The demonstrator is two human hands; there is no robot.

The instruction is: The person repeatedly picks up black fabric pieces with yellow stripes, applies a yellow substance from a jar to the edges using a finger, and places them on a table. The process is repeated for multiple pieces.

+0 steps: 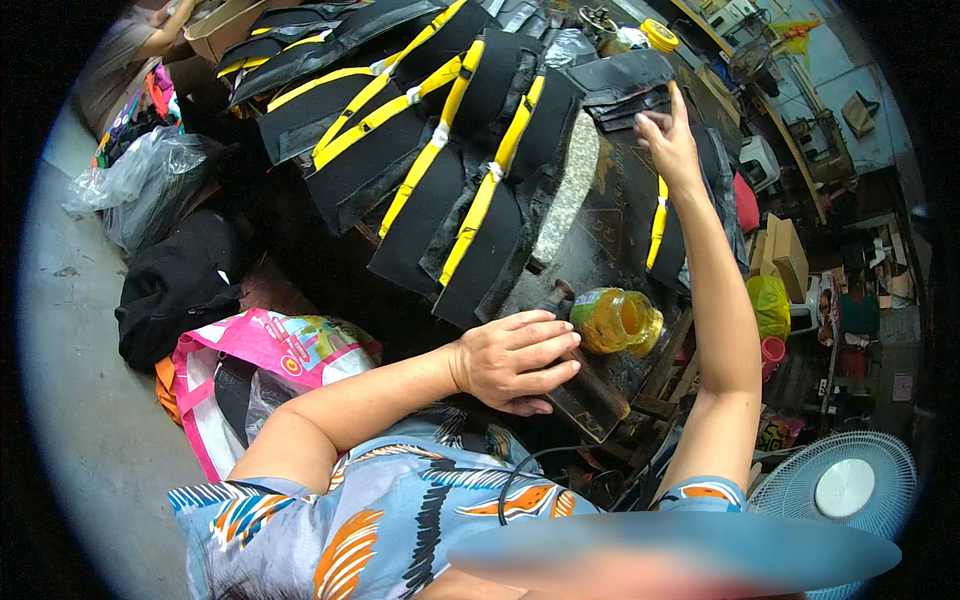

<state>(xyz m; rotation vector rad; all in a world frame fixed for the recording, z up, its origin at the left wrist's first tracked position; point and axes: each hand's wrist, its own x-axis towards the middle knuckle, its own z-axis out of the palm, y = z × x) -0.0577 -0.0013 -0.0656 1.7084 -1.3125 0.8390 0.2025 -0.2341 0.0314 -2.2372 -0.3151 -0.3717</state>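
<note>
My left hand [520, 362] lies palm down at the near edge of the work table [575, 275], its fingers stretched out. Just right of its fingertips is a glass jar [603, 318] with yellowish stuff in and around it, its open mouth toward the right. What lies under the palm is hidden. My right arm reaches to the far right, where my right hand [668, 140] has its index finger extended over a stack of black flat pieces [625, 85]; the other fingers are partly curled. Black padded pieces with yellow strips [480, 190] overlap across the table.
A yellow-lidded container [658, 36] stands at the far end. Plastic bags [150, 180], dark cloth [180, 290] and a pink printed bag [270, 345] lie on the left. A fan [845, 487] stands at the lower right. Another person [125, 50] sits at the upper left.
</note>
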